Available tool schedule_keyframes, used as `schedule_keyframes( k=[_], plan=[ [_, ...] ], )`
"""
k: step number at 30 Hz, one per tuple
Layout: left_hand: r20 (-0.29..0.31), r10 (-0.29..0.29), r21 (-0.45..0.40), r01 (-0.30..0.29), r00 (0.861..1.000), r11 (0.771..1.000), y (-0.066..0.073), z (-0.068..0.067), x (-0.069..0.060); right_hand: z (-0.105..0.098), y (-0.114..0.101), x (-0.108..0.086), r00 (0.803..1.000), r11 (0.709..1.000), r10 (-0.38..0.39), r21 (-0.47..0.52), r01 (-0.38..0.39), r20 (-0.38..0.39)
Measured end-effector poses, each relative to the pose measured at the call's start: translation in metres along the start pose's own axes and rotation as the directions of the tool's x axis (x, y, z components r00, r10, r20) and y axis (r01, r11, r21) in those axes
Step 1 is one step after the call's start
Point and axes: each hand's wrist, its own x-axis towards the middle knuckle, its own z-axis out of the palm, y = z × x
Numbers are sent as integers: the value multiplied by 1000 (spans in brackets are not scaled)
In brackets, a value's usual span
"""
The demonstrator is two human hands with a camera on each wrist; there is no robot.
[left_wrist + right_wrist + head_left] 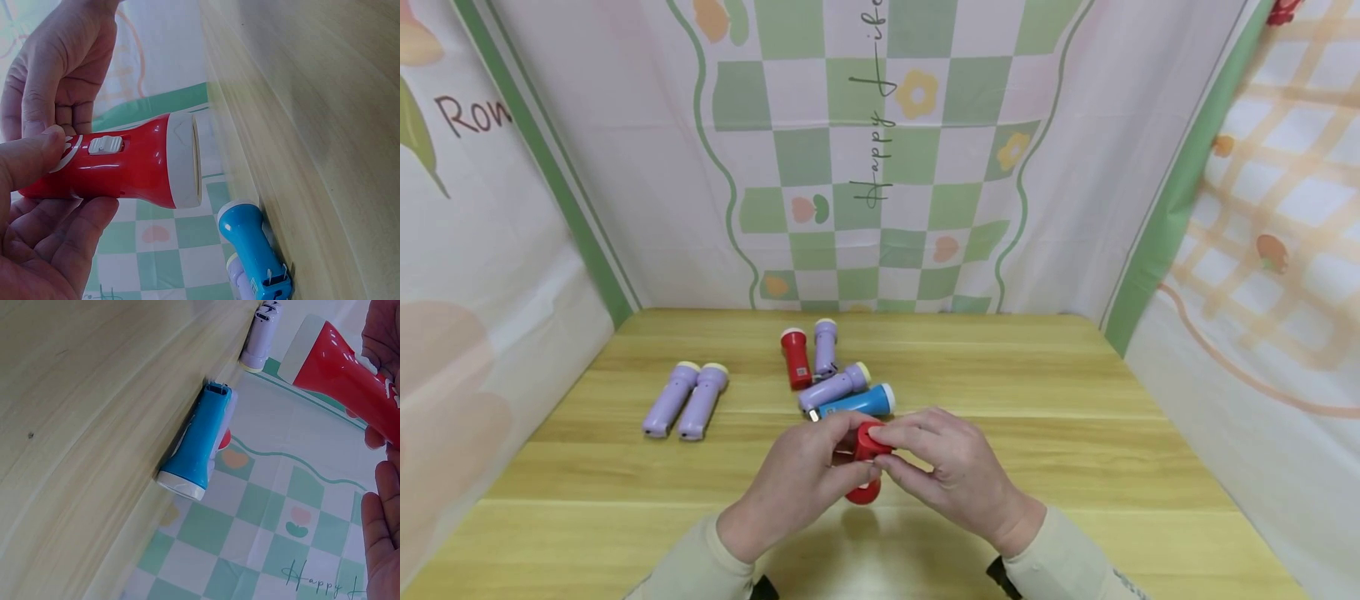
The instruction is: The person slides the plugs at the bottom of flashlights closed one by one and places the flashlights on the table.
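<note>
My left hand [801, 475] grips a red flashlight [872, 442] around its body, above the front of the table. The left wrist view shows the flashlight [125, 159] with its white rim and white switch, the left thumb [31, 156] lying on the body. My right hand [958, 475] touches the flashlight's tail end with its thumb and fingers. In the right wrist view the red flashlight [344, 375] slants with its white rim toward the upper left. Just beyond the hands lies a blue flashlight [861, 402].
Behind the blue flashlight, a purple flashlight [835, 388], another purple one [825, 346] and a red one [796, 358] lie close together. Two purple flashlights [672, 400] [703, 402] lie side by side at the left of the wooden table [1037, 375]. Patterned cloth [955, 150] hangs behind.
</note>
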Motion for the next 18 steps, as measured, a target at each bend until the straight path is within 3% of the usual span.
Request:
schedule_keyframes(
  k=[7, 18],
  plan=[
    [-9, 12, -3, -12, 1000, 1000, 0, 1, 0, -1, 0, -2, 1000, 1000, 13, -14, -13, 16],
    [5, -15, -10, 15, 1000, 1000, 0, 0, 0, -1, 0, -3, 999, 999, 25, -27, -24, 42]
  ],
)
